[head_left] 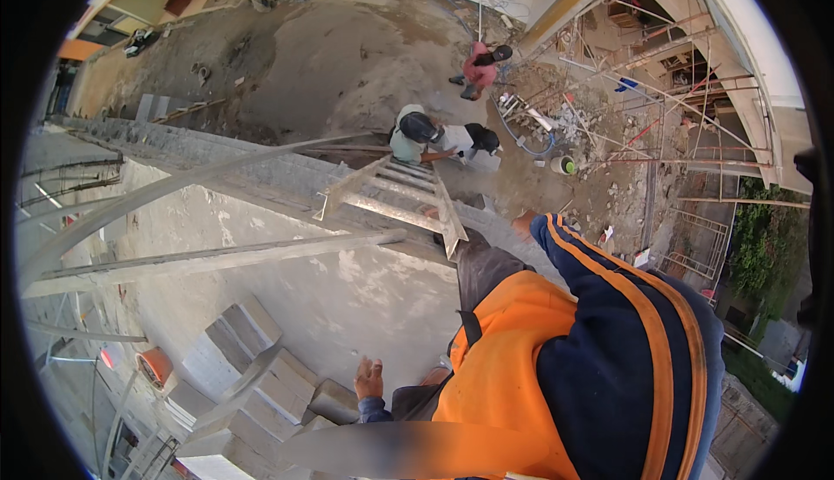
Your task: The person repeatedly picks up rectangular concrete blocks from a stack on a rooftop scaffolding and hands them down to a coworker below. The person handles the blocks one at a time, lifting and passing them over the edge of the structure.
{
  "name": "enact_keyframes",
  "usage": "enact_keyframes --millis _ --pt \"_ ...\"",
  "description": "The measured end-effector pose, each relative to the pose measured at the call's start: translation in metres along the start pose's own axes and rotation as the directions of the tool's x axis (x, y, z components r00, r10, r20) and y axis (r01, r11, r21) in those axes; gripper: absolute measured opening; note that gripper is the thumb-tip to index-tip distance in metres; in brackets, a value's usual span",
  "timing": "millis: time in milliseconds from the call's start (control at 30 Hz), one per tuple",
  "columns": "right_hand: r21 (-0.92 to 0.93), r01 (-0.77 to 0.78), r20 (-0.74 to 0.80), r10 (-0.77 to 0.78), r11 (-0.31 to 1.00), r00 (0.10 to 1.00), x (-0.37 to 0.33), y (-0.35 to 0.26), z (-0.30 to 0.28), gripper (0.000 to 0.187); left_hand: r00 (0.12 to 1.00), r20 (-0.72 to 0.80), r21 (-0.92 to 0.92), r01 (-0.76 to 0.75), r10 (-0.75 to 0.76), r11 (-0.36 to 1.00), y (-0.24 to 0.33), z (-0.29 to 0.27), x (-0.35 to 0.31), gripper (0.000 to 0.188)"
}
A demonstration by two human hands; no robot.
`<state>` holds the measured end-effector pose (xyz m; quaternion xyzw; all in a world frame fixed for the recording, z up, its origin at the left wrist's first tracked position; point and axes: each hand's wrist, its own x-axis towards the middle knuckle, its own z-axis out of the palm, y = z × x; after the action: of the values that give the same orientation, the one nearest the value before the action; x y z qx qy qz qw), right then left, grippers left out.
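Note:
My left hand (369,379) is low in the view, raised over the grey floor beside a stack of pale grey blocks (269,384). Its fingers are apart and slightly bent, with nothing in them. My right arm, in a navy sleeve with orange stripes, reaches forward past my dark trousers. At its end my right hand (523,224) is near the edge above the drop, small and partly covered by the cuff; its fingers cannot be made out. Left of it a wooden ladder (404,183) leans with its top near my leg.
Two people (407,137) stand close together below the ladder; another in pink (480,65) is farther off. Wooden beams (217,263) cross at left, near an orange bucket (156,365). Scaffolding (695,89) stands at right, with rubble (582,124) and a pail (565,165) below.

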<state>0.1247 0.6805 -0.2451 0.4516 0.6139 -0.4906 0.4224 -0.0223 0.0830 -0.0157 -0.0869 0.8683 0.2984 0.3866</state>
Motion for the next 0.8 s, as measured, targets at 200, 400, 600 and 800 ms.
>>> enact_keyframes --millis 200,400,600,800 --pt "0.088 -0.064 -0.065 0.07 0.994 0.995 -0.014 -0.042 -0.018 0.036 0.994 0.02 0.041 -0.104 0.103 0.994 0.038 -0.003 0.02 0.063" --pt "0.484 -0.088 -0.064 0.135 0.871 0.989 -0.017 -0.045 -0.045 0.042 0.996 0.056 0.021 -0.071 0.07 0.997 0.054 0.006 0.016 0.062" --pt "0.782 -0.104 -0.052 0.23 0.614 0.972 0.01 -0.034 -0.057 0.069 0.987 0.143 0.028 0.074 -0.077 0.997 0.009 0.013 0.01 0.062" --pt "0.993 -0.072 0.036 0.328 0.098 0.944 0.08 -0.022 -0.049 0.099 0.892 0.188 -0.213 0.445 -0.41 0.87 -0.02 -0.001 -0.006 0.059"
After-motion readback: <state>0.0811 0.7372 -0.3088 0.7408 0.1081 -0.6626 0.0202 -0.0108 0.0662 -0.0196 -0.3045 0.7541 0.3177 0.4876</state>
